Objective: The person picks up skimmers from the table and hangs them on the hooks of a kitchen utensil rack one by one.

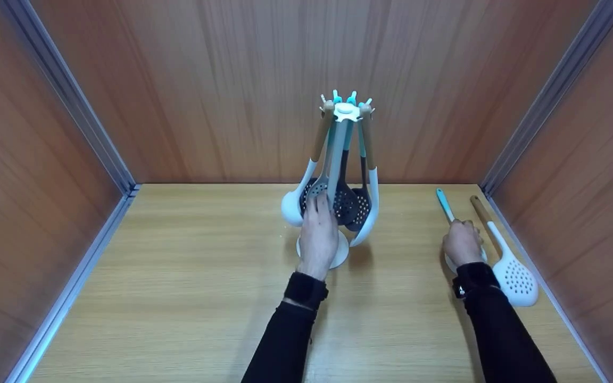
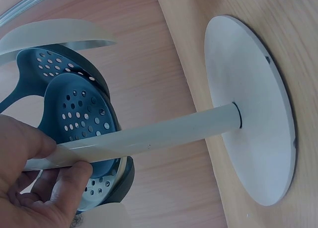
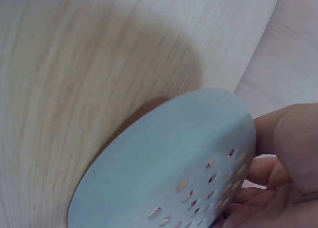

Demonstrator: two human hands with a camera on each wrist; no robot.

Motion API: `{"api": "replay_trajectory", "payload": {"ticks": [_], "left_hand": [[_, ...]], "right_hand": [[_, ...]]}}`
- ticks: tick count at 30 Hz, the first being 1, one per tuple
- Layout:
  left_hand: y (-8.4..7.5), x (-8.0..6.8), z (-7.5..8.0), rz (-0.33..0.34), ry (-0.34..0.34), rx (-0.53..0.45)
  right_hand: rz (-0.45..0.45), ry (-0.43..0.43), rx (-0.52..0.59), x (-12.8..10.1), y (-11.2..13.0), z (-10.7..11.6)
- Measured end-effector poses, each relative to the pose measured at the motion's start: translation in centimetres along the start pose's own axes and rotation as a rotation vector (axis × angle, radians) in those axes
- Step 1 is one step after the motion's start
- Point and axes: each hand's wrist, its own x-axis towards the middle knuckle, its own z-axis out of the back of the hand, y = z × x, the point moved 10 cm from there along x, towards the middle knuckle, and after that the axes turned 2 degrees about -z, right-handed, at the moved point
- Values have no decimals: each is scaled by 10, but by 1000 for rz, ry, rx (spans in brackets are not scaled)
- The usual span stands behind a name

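While the left hand (image 1: 317,232) curls its fingers and thumb round the pale, smooth pole (image 2: 149,136) of the utensil stand (image 1: 342,159), the right hand (image 1: 462,242) closes on a teal-handled skimmer (image 1: 445,205) lying on the light woodgrain shelf (image 1: 179,276).

Left grip: thumb above, fingers (image 2: 64,186) below the round tube, clamped low on it. Just beyond the fingertips the pole meets a flat, matte white disc base (image 2: 251,104) that sits on the shelf. Close above the grip hang dark perforated spoon bowls (image 2: 82,106), glossy and concave, dotted with round holes; a white ladle bowl (image 2: 49,32) sits past them. Up the pole from the hand, a white star-shaped hub (image 1: 346,110) carries the handles, some wood-toned, some teal.

Right grip: fingers wrap the neck of the skimmer, whose slim teal handle runs away from the knuckles toward the back wall. Its round, pale, shallow bowl (image 3: 169,163), pierced with small oval holes, lies under the palm and near the shelf surface; whether it touches cannot be told. Just outside the hand, on the side away from the stand, a second skimmer (image 1: 514,274) lies flat: wooden handle, white perforated oval head. Both wrists wear black sleeves.

Walls (image 1: 205,80) are reddish wood laminate with grey metal corner strips.
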Motion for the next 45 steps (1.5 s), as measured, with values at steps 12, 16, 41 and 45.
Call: {"api": "replay_trajectory", "payload": {"ticks": [12,16,41,45], "left_hand": [[-1,-1,0,-16,-1,22],[-2,-1,1,-20,0,23],[0,-1,-1,-1,30,13],[0,0,-2,-2,32,21]], "right_hand": [[-28,31,5,0,1,-1],[-12,32,2,-1,3,0],[78,5,101,-4,39,14],[88,11,129,-7,45,18]]}}
